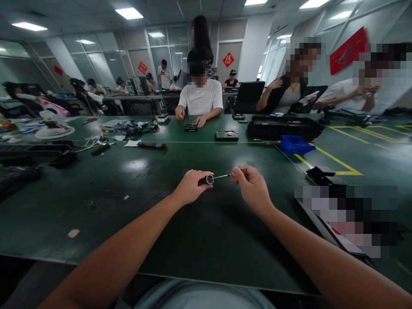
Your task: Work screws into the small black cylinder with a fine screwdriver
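Observation:
My left hand grips a small dark cylindrical part between thumb and fingers, its round, pale-rimmed end turned towards me. In my right hand is a thin screwdriver, pinched at its red end. Its metal shaft points left, and the tip meets the round end of the part; whether it sits inside cannot be made out. Both hands are above the green table. The rest of the part is hidden by my left fingers.
Beyond my hands lie a hard drive, a black tray, a blue bin and a dark pen-shaped tool. Cables and black parts lie to the left. A person in a white shirt works opposite.

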Demonstrator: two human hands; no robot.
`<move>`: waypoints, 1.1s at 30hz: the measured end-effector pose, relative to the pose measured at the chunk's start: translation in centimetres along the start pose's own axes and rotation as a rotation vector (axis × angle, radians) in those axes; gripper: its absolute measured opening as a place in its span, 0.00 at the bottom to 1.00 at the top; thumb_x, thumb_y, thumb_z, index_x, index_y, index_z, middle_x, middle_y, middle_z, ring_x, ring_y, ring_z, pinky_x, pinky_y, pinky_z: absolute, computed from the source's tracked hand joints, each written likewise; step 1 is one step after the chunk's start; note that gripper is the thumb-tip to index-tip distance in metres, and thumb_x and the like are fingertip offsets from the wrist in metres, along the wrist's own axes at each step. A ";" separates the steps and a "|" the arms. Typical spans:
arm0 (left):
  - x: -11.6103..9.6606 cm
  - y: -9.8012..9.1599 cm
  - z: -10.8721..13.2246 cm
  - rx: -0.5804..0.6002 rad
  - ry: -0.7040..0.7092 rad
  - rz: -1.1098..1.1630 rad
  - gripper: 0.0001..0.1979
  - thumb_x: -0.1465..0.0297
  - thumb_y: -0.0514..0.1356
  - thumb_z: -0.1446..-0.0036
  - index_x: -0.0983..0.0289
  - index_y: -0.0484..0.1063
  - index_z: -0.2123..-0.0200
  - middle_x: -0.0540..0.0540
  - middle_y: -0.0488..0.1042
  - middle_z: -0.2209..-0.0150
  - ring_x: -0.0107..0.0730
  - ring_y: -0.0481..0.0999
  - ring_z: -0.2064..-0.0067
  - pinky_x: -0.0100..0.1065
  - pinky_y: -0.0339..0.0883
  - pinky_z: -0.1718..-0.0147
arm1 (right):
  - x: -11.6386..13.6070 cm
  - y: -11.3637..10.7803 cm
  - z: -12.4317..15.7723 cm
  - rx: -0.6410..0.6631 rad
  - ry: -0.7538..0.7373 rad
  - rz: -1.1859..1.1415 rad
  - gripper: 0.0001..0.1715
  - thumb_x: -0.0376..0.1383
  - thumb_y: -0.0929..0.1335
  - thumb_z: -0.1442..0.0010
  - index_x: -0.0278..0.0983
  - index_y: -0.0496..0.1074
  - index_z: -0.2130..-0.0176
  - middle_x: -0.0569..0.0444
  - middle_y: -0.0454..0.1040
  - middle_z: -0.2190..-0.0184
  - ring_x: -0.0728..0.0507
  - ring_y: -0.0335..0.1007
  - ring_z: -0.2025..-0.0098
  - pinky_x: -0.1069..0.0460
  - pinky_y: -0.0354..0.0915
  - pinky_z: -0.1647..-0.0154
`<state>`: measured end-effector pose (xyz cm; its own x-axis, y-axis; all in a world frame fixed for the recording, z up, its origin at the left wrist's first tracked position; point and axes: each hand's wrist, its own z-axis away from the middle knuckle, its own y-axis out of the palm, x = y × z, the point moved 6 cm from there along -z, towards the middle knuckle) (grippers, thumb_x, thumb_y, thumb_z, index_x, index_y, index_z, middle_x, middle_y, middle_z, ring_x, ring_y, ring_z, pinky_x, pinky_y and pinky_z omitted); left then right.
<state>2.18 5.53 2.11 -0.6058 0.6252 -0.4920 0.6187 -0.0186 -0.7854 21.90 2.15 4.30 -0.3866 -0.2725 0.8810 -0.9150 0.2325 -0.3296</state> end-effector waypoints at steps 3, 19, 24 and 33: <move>-0.1 -0.2 0.0 -0.014 -0.006 0.002 0.19 0.64 0.65 0.40 0.57 0.73 0.46 0.53 0.77 0.48 0.42 0.74 0.49 0.46 0.62 0.46 | 0.8 -0.4 0.2 -0.006 -0.013 0.124 0.24 0.54 0.67 0.39 0.38 0.72 0.73 0.54 0.74 0.79 0.45 0.68 0.77 0.50 0.61 0.72; 0.0 -0.2 0.0 -0.015 -0.027 0.021 0.18 0.64 0.65 0.40 0.58 0.74 0.46 0.55 0.78 0.50 0.42 0.75 0.48 0.46 0.64 0.45 | 1.8 0.8 1.0 0.178 -0.143 0.195 0.20 0.46 0.60 0.31 0.39 0.74 0.63 0.58 0.70 0.79 0.46 0.68 0.76 0.50 0.60 0.72; 0.0 -0.2 0.0 -0.016 -0.014 0.037 0.18 0.64 0.65 0.40 0.58 0.74 0.47 0.55 0.78 0.50 0.42 0.75 0.47 0.46 0.63 0.44 | 1.7 0.9 0.9 0.158 -0.159 0.201 0.17 0.42 0.61 0.32 0.38 0.69 0.49 0.57 0.72 0.75 0.45 0.70 0.74 0.50 0.62 0.71; -0.4 -0.1 0.0 0.004 -0.009 0.046 0.18 0.65 0.65 0.40 0.59 0.74 0.47 0.55 0.77 0.49 0.42 0.75 0.47 0.46 0.63 0.43 | 1.5 0.5 1.1 0.094 -0.145 0.105 0.12 0.43 0.61 0.32 0.41 0.69 0.56 0.52 0.76 0.67 0.42 0.73 0.65 0.47 0.66 0.63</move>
<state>2.38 5.31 2.43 -0.5814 0.6163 -0.5313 0.6441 -0.0503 -0.7633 20.76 0.87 5.09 -0.4866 -0.3847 0.7843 -0.8730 0.1799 -0.4534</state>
